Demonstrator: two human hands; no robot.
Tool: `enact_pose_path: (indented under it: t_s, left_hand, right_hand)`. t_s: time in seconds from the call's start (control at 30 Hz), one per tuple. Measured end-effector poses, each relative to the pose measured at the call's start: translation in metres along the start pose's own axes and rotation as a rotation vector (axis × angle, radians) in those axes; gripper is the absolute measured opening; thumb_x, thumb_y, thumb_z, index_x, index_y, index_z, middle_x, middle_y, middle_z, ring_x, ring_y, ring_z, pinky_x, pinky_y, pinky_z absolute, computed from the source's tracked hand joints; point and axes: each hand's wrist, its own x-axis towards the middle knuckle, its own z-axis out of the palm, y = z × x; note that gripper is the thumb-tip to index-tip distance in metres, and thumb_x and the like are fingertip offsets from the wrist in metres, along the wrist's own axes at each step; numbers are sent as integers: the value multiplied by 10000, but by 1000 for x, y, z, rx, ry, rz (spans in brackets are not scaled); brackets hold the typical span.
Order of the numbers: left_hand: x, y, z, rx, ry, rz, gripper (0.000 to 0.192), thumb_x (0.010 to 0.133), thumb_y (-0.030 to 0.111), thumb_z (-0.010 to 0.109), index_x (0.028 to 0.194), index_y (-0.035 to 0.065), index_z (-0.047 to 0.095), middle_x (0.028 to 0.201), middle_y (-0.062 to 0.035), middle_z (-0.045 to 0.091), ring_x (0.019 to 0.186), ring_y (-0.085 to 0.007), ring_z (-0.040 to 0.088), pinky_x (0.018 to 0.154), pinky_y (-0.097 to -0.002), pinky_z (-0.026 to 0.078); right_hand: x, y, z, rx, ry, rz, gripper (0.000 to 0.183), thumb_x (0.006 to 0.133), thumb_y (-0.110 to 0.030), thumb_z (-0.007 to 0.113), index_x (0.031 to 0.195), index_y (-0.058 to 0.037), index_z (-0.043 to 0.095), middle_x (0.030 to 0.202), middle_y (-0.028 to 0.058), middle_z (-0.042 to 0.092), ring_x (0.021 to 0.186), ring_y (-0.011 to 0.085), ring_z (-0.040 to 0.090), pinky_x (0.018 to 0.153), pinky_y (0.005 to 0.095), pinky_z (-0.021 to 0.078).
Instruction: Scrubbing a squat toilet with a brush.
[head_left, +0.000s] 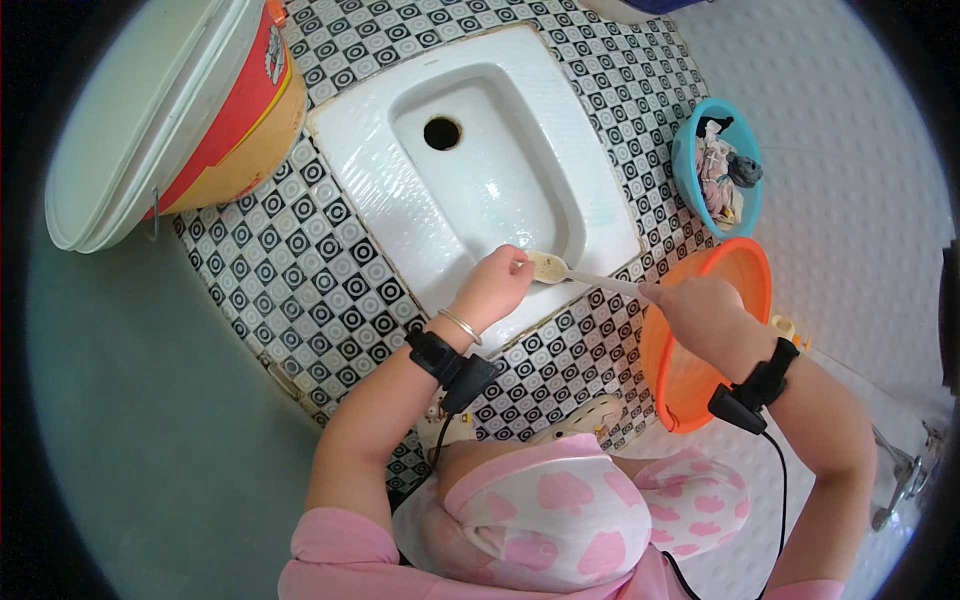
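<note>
A pale long-handled spoon (549, 268) lies level over the near rim of a white ceramic squat toilet (600, 187). Its bowl is speckled with dark spots and faces up. My right hand (694, 315) grips the end of the handle from the right side. At the other end, the curled fingertips of my left hand (498, 281) pinch the edge of the bowl; whether anything small is between those fingers is hidden. Both wrists carry black strapped devices with cables, and a bangle circles the left wrist. Wet shine covers the toilet basin around its dark drain hole (442, 133).
A large lidded bucket (232, 150) stands at the left. To the right are an orange basin (759, 277), tilted under my right forearm, and a turquoise basin (681, 169) holding cloths. A metal tap (907, 480) is on the right wall. Patterned tiles (322, 300) cover the floor.
</note>
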Motion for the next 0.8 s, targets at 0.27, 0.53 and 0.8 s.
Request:
enact_pose_path:
  t_s: [0.27,0.53,0.8]
  left_hand:
    - [-7,0,2,15,-9,-49,339,923,301,563,1103,18,611,961,-155,675,866,-276,651,785,-352,507]
    - [4,8,18,24,-50,-8,315,928,267,563,1093,4,614,942,-144,675,862,-250,647,788,-341,506]
    - [27,43,53,15,-164,107,329,928,307,539,1097,31,603,909,-151,687,856,-315,660,775,-383,510]
  right_hand:
    - [-10,25,10,12,273,209,467,896,-65,497,1337,-219,528,831,105,647,756,270,669,610,395,539]
    - [-50,4,100,439,326,349,441,928,-113,491,1358,-210,479,801,149,618,656,354,639,559,467,516]
    - [13,-17,202,961,443,432,416,979,-186,454,1391,-183,392,816,252,655,698,442,633,623,526,501]
